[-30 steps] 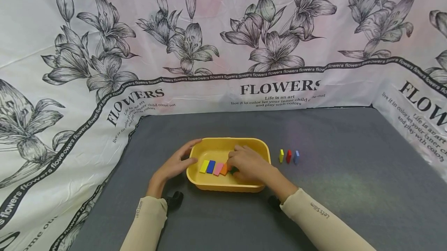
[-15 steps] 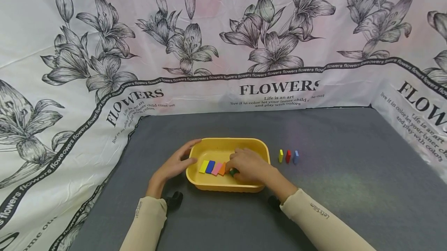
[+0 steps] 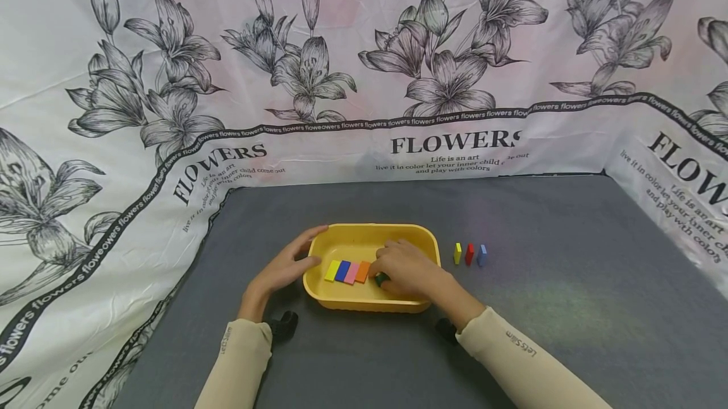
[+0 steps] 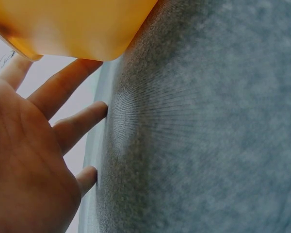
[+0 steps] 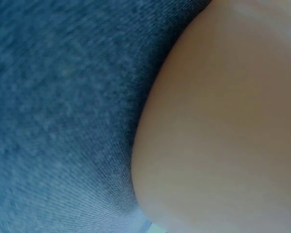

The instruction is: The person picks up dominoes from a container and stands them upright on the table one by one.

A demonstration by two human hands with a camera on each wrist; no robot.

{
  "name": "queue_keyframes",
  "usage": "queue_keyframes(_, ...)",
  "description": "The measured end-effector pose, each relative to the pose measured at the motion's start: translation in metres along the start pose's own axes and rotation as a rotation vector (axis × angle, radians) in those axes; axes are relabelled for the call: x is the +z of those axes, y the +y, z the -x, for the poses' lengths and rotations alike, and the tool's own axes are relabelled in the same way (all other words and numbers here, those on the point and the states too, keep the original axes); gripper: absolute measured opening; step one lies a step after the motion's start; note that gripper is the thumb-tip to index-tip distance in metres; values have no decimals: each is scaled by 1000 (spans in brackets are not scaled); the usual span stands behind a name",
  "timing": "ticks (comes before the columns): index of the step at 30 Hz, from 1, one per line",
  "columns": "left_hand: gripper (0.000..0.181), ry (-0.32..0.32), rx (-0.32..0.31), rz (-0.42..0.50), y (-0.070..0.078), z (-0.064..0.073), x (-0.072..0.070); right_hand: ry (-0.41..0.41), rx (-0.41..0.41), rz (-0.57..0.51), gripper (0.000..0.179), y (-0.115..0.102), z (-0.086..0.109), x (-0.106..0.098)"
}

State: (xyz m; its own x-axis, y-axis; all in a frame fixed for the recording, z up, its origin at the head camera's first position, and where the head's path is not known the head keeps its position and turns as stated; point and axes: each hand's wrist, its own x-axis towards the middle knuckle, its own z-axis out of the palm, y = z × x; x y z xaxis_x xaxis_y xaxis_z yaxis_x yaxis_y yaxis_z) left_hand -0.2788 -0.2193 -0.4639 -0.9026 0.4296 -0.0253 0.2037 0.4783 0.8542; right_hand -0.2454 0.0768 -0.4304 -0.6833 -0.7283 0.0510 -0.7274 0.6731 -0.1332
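Observation:
In the head view, a yellow plastic tray (image 3: 364,306) stands on the dark cloth. A slanted row of flat blocks lies inside: yellow (image 3: 332,270), blue block (image 3: 342,271), pink block (image 3: 351,274) and orange block (image 3: 362,272). My right hand (image 3: 408,268) reaches into the tray and pinches a dark green block (image 3: 382,279), partly hidden by the fingers, just right of the orange one. My left hand (image 3: 286,268) rests at the tray's left end with fingers spread and the thumb over the rim. The left wrist view has its fingers (image 4: 63,87) extended against the tray's outer wall.
To the right of the tray, three small blocks stand upright on the cloth: yellow block (image 3: 457,253), red block (image 3: 469,254) and light blue block (image 3: 482,255). A floral curtain (image 3: 341,80) rises behind the table. Skin and cloth fill the right wrist view.
The orange block has shifted slightly left and now lies lined up against the pink one. My right fingers have eased a little away from it with the green block. My left hand stays put.

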Motion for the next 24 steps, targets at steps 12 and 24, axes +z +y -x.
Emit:
queue_keyframes(12,64,-3,-14,-3,-1,1,0,18,3,-44,14,5,2,2)
queue_keyframes(24,64,0,-8,-5,0,1,0,99,-46,-199,18,15,7,-1)
